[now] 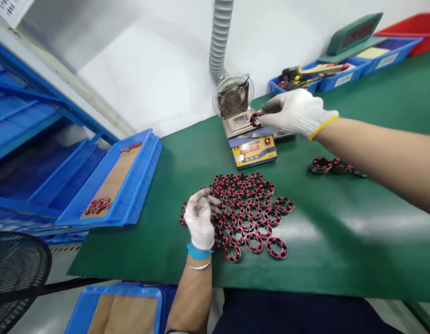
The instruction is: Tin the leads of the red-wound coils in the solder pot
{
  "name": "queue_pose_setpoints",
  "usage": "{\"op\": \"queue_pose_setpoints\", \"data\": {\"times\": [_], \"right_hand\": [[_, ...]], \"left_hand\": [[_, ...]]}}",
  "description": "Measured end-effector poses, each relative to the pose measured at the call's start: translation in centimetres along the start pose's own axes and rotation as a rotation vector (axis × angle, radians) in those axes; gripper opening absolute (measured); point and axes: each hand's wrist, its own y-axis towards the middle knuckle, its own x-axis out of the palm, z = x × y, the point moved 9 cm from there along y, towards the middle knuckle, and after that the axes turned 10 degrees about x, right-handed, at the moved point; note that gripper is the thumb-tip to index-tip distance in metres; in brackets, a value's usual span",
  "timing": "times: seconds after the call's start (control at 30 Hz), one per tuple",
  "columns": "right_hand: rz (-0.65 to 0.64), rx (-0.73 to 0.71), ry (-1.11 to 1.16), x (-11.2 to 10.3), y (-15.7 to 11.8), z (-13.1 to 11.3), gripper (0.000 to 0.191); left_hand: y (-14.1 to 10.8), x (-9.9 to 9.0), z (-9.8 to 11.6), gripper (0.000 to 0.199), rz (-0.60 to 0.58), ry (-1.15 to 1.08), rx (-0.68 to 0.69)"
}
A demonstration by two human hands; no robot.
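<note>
My right hand (291,111), in a white glove with grey fingers and a yellow cuff, pinches a ring-shaped stator (256,119) with a red and black rim. It holds this ring over the top of a small solder pot (251,134) with a yellow front panel and lit display. My left hand (201,218), also gloved, is at the left side of a cluster of similar stators (245,222) on the green table. Its fingers are loosely bent and apart, over or touching the nearest rings; no ring shows in its grasp.
A round fan hood (233,99) on a grey hose stands behind the pot. More stators (322,164) lie under my right forearm. Blue bins (340,81) with tools line the back right. At left stands a blue tray (131,195); a black mesh fan guard (20,264) is front left.
</note>
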Motion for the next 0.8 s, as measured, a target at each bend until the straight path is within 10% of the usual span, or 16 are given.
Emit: {"op": "queue_pose_setpoints", "data": {"times": [0.2,0.6,0.8], "right_hand": [[0.048,-0.053,-0.346,0.6,6.8,-4.8,0.061],[-0.058,-0.192,-0.66,6.0,8.7,-8.9,0.048],[-0.123,-0.137,-0.329,6.0,8.1,-9.4,0.036]], "left_hand": [[-2.1,-0.2,-1.3,0.033,-0.012,0.076,0.035],[-2.9,0.4,-1.3,0.017,-0.155,0.213,0.033],[-2.7,1.6,0.5,0.021,-0.242,0.241,0.165]]}}
